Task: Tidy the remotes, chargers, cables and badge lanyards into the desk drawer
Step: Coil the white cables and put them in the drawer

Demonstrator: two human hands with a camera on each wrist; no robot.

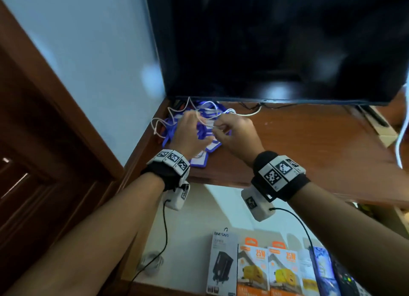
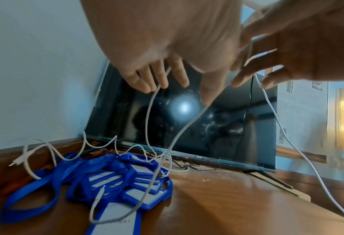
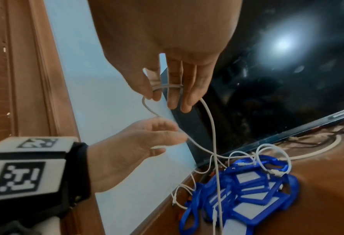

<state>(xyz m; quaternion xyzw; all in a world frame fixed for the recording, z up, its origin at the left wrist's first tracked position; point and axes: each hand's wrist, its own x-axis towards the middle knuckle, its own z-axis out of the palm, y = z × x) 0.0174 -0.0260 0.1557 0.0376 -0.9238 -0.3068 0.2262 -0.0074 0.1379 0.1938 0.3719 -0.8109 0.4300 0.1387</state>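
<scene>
The badge lanyards [image 1: 200, 138] lie heaped at the far left corner of the desk [image 1: 309, 140], just before the television [image 1: 276, 41]. Cables [image 2: 153, 120] lie over them. Nearer, below the desk edge, charger boxes [image 1: 267, 271] stand in a row, probably in the open drawer [image 1: 188, 240].

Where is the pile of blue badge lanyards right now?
In the head view, the blue badge lanyards lie on the desk's left rear corner, below the television, under both hands.

Wooden desk [image 1: 309, 140], blue badge lanyards [image 2: 110, 179], white cables [image 2: 52, 152], television [image 1: 276, 41]
</scene>
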